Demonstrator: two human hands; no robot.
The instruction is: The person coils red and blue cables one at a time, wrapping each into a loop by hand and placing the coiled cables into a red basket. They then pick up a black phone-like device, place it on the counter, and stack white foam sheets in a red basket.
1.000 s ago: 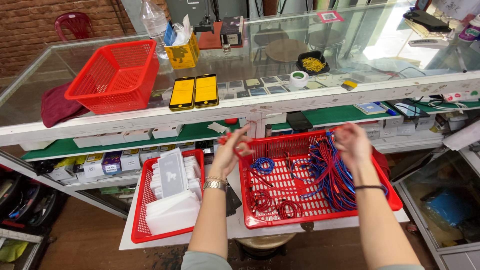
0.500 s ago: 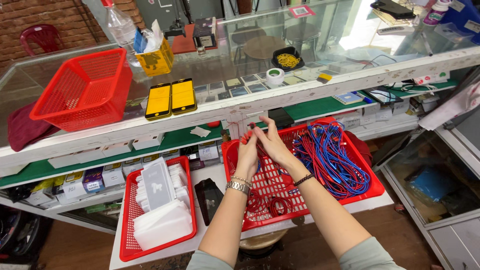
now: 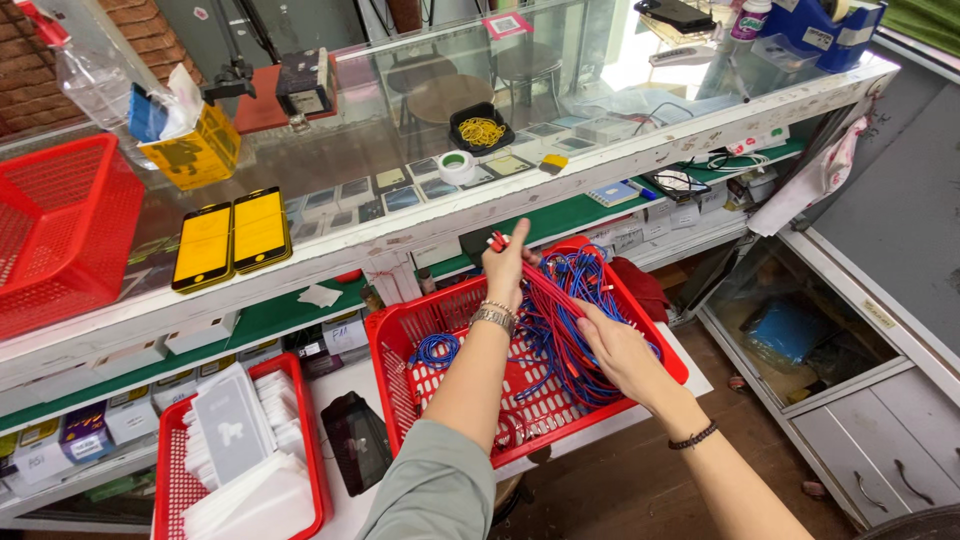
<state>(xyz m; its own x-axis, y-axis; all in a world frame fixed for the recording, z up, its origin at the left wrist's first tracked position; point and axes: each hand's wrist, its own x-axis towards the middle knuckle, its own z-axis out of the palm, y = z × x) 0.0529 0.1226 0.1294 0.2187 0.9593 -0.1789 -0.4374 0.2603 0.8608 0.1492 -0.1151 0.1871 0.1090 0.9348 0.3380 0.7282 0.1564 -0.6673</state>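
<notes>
Since the frame half a second before, the left hand (image 3: 505, 262) had risen from the basket floor to the far rim, lifting the ends of the red cables (image 3: 545, 290) with it, and the right hand (image 3: 618, 350) had slid down and rightward along them; the view had also swung right, pushing the big red basket on the counter to the left edge.

The glass counter (image 3: 420, 160) spanned the whole upper view, with a green shelf (image 3: 270, 320) below its white front rail. A large red mesh basket (image 3: 50, 230) sat on the glass at the left. Below the counter, on a white table (image 3: 345, 385), a red tray (image 3: 440, 400) held a heap of blue and red cables (image 3: 580, 345). A second red tray (image 3: 305, 450) to its left carried flat white packets (image 3: 240, 470), and a black pouch (image 3: 355, 440) lay between the 2 trays.

The left hand, wearing a metal bracelet (image 3: 492, 315), was closed in a pinch around the connector ends of the red cables, held above the tray's back rim. The right hand, with a dark cord bracelet (image 3: 692, 437) at the wrist, was loosely curled around the same strands lower down, over the cable heap, so the cables ran taut and slanted between both hands.

On the glass lay 2 yellow-backed phone screen protectors (image 3: 232, 235) side by side, a yellow carton (image 3: 195, 150), a black dish of yellow rubber bands (image 3: 481, 128) and a roll of tape (image 3: 457, 166).
</notes>
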